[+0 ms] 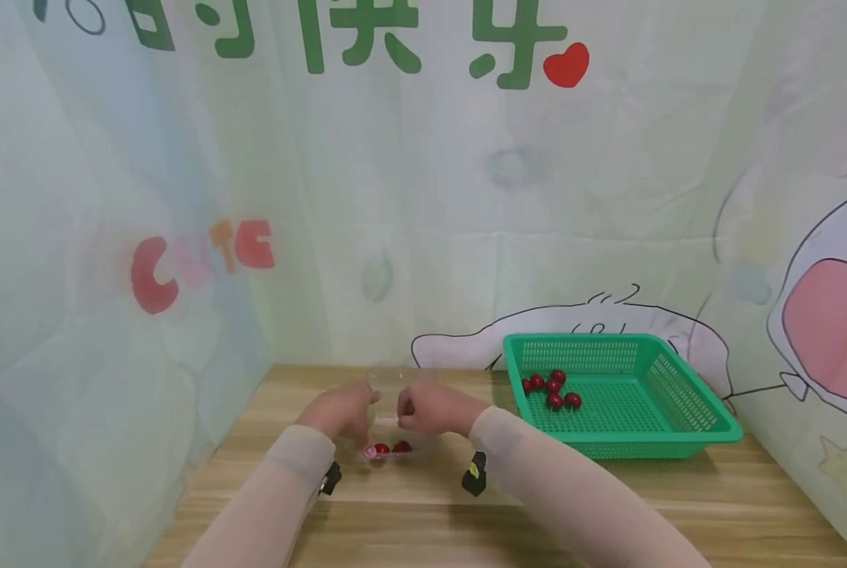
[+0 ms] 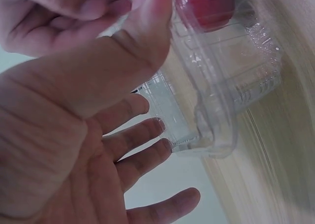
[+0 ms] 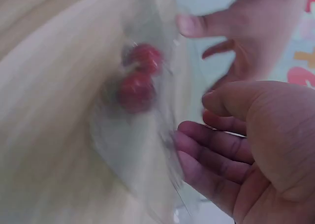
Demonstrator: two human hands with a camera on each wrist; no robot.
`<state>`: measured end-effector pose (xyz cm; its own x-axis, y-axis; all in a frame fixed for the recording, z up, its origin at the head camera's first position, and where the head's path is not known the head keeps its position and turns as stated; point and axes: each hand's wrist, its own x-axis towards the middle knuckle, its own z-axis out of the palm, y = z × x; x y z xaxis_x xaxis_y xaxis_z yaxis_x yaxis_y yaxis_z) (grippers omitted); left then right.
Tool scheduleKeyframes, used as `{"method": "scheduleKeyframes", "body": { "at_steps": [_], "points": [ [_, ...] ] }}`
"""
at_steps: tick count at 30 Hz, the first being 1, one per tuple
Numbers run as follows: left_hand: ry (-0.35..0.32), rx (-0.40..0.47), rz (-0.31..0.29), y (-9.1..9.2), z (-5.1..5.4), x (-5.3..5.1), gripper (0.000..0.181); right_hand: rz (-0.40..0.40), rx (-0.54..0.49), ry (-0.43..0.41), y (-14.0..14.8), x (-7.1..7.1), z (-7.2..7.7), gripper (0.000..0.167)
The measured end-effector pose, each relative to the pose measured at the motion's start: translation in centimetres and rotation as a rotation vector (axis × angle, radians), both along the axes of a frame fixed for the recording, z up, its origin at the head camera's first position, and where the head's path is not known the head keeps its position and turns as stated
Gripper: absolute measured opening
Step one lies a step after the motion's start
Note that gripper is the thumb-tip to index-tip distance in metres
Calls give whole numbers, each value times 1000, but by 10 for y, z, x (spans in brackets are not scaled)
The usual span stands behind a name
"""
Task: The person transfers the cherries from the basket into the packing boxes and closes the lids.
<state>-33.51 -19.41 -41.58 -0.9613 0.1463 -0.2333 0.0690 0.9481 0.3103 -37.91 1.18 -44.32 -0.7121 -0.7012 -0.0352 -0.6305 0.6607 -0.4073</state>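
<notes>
A clear plastic box (image 1: 386,430) (image 2: 251,74) (image 3: 123,152) stands on the table with its lid raised, two red cherries (image 1: 382,449) (image 3: 137,92) inside at the near side. My left hand (image 1: 337,412) (image 2: 93,130) is at the box's left; its spread fingertips touch the clear plastic and its thumb lies by the rim. On the other side, my right hand (image 1: 441,409) (image 3: 261,150) has loosely bent fingers touching the clear edge, the thumb apart from them. Blur hides fine contact in the right wrist view.
A green basket (image 1: 643,436) stands at the right of the wooden table (image 1: 367,536), several red cherries (image 1: 554,401) in its left part. Behind and at both sides hangs a printed curtain (image 1: 395,197).
</notes>
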Motion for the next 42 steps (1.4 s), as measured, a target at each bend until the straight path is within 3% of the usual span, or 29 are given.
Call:
{"method": "scheduleKeyframes", "body": {
  "at_steps": [6, 15, 21, 25, 31, 42],
  "points": [
    [1, 29, 19, 1, -4, 2, 105, -45, -112, 9, 31, -11, 20, 13],
    [20, 12, 13, 0, -5, 1, 108, -221, -82, 40, 101, -28, 65, 12],
    [20, 8, 8, -1, -2, 2, 108, -359, -83, -23, 151, -41, 78, 14],
    [23, -9, 6, -4, 0, 2, 106, -414, -59, -28, 176, -54, 75, 19],
    [18, -14, -8, -8, -2, 2, 107, -461, -20, -11, 212, -69, 58, 23],
    [-4, -29, 23, -8, -2, -1, 103, -492, 59, -65, 255, -79, 34, 40]
  ]
}}
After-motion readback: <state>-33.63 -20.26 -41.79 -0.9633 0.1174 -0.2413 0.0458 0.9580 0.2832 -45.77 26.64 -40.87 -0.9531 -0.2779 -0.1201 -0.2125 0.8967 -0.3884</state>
